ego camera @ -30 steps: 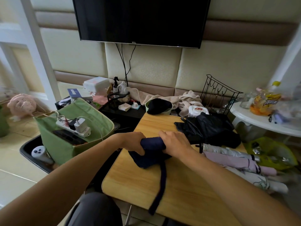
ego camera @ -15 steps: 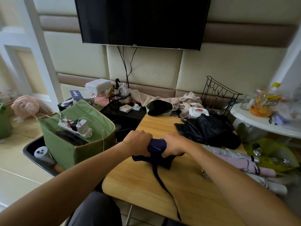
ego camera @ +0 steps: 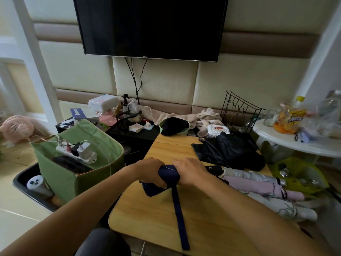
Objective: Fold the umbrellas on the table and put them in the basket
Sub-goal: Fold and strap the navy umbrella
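Both hands hold a navy blue folding umbrella (ego camera: 168, 174) over the wooden table (ego camera: 151, 215). My left hand (ego camera: 150, 169) grips its loose canopy end, and my right hand (ego camera: 190, 170) wraps the roll beside the black handle (ego camera: 214, 169). Its long navy strap (ego camera: 180, 215) trails toward the table's near edge. A crumpled black umbrella (ego camera: 228, 150) lies at the back right. On the table's right side lie a silver umbrella (ego camera: 249, 175), a pink one (ego camera: 262, 187) and a white patterned one (ego camera: 287, 209). The green fabric basket (ego camera: 60, 178) stands on the floor to the left.
A power strip with chargers (ego camera: 77, 153) and dark items sit in the basket, which stands in a black tray (ego camera: 27, 189). A black wire rack (ego camera: 239, 111), wipes pack (ego camera: 217, 130) and towels crowd the table's back. A white round table (ego camera: 299, 143) stands right, a pink fan (ego camera: 16, 129) left.
The hands turned the navy umbrella roll and moved slightly apart. The strap swung from a curved trail to a straight line running toward the near table edge.
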The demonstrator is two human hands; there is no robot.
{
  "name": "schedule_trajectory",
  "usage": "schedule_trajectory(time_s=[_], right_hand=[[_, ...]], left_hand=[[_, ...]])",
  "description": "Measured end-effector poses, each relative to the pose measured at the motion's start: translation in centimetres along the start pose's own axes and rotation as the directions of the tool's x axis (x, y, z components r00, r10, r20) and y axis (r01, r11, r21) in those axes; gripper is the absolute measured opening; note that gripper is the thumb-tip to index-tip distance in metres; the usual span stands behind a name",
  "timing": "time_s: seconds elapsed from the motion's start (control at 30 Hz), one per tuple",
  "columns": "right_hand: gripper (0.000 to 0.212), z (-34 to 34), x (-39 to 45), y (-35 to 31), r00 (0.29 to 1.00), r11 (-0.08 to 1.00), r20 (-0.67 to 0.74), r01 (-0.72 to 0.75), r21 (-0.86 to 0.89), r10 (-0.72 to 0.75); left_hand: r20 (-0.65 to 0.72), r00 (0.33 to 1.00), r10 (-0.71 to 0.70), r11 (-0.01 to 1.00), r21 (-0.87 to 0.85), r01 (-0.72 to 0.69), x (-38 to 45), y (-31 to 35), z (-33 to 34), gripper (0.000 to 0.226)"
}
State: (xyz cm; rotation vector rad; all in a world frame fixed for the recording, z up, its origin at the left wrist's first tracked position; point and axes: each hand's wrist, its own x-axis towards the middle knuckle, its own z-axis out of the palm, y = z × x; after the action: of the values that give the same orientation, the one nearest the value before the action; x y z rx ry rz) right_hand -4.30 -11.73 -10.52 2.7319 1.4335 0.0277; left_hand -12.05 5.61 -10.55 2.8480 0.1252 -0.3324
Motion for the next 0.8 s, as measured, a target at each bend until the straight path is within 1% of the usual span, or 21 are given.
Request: schedule_trajectory(time_s=[0.07, 0.1, 0.13, 0.2, 0.27, 0.33, 0.37, 0.43, 0.47, 0.5, 0.53, 0.6, 0.63, 0.67, 0.7, 0.73, 0.77, 0.8], right_hand=[[0.033, -0.1, 0.0, 0.5, 0.998, 0.995, 0.049, -0.048, 0.089, 0.044], [0.035, -0.1, 0.0, 0.7, 0.996, 0.990, 0.074, -0.063, 0.130, 0.054], [0.037, -0.2, 0.0, 0.8, 0.994, 0.986, 0.102, -0.064, 0.152, 0.048], [0.041, -0.1, 0.1, 1.0, 0.988, 0.985, 0.153, -0.051, 0.164, 0.026], [0.044, 0.1, 0.5, 1.0, 0.982, 0.983, 0.188, -0.042, 0.181, 0.007], [0.045, 0.5, 0.7, 0.8, 0.984, 0.985, 0.180, -0.031, 0.172, -0.001], [0.046, 0.7, 0.7, 0.6, 0.989, 0.989, 0.145, -0.017, 0.150, -0.005], [0.051, 1.1, 0.5, 0.4, 0.999, 0.997, -0.002, 0.035, 0.067, -0.035], [0.055, 1.4, 0.3, 0.3, 0.994, 0.998, -0.085, 0.063, 0.007, -0.062], [0.056, 1.6, 0.2, 0.2, 0.983, 0.995, -0.158, 0.082, -0.053, -0.090], [0.053, 1.7, 0.2, 0.2, 0.971, 0.991, -0.212, 0.092, -0.094, -0.110], [0.036, 1.5, 0.0, 0.0, 0.964, 0.991, -0.236, 0.102, -0.090, -0.121], [0.029, 1.3, -0.1, -0.1, 0.970, 0.993, -0.217, 0.101, -0.057, -0.111], [0.026, 1.0, -0.1, -0.3, 0.979, 0.995, -0.180, 0.093, -0.027, -0.096], [0.023, 0.8, -0.2, -0.4, 0.987, 0.997, -0.137, 0.082, -0.004, -0.082], [0.022, 0.5, -0.2, -0.4, 0.993, 0.998, -0.096, 0.069, 0.016, -0.067], [0.021, 0.4, -0.1, -0.3, 0.998, 0.998, -0.055, 0.045, 0.040, -0.043], [0.021, 0.2, -0.1, -0.1, 1.000, 0.997, -0.009, 0.016, 0.076, -0.015]], left_hand=[[-0.168, 0.986, 0.015, 0.969, 0.245, 0.027, -0.4, 0.6, 0.5, 0.060], [-0.244, 0.969, 0.039, 0.944, 0.327, 0.044, -0.6, 0.8, 0.9, 0.058], [-0.299, 0.952, 0.060, 0.931, 0.362, 0.055, -0.7, 1.0, 1.4, 0.055], [-0.345, 0.936, 0.067, 0.931, 0.358, 0.065, -1.0, 1.1, 2.1, 0.044], [-0.337, 0.940, 0.043, 0.933, 0.351, 0.083, -1.1, 0.9, 2.4, 0.038], [-0.310, 0.950, 0.017, 0.932, 0.349, 0.097, -1.2, 0.8, 2.2, 0.036], [-0.296, 0.955, 0.002, 0.935, 0.339, 0.103, -1.2, 0.8, 2.1, 0.036], [-0.249, 0.967, -0.047, 0.949, 0.292, 0.121, -1.1, 0.5, 1.4, 0.036], [-0.203, 0.976, -0.079, 0.965, 0.230, 0.126, -1.1, 0.3, 1.1, 0.038], [-0.137, 0.985, -0.101, 0.984, 0.130, 0.119, -1.1, 0.1, 0.7, 0.038], [-0.055, 0.993, -0.104, 0.995, 0.004, 0.104, -1.0, -0.2, 0.3, 0.038], [0.113, 0.991, -0.066, 0.974, -0.207, 0.088, -1.2, -0.8, -0.4, 0.036], [0.171, 0.984, -0.048, 0.963, -0.255, 0.091, -1.3, -1.1, -0.7, 0.036], [0.203, 0.979, -0.032, 0.960, -0.267, 0.087, -1.4, -1.3, -0.9, 0.036], [0.206, 0.978, -0.019, 0.964, -0.255, 0.073, -1.4, -1.4, -0.9, 0.034], [0.172, 0.985, -0.011, 0.975, -0.218, 0.049, -1.5, -1.3, -0.8, 0.031], [0.091, 0.996, -0.005, 0.991, -0.135, 0.017, -1.5, -1.2, -0.6, 0.030], [-0.021, 1.000, 0.004, 1.000, -0.006, -0.004, -1.6, -1.0, -0.3, 0.032]])
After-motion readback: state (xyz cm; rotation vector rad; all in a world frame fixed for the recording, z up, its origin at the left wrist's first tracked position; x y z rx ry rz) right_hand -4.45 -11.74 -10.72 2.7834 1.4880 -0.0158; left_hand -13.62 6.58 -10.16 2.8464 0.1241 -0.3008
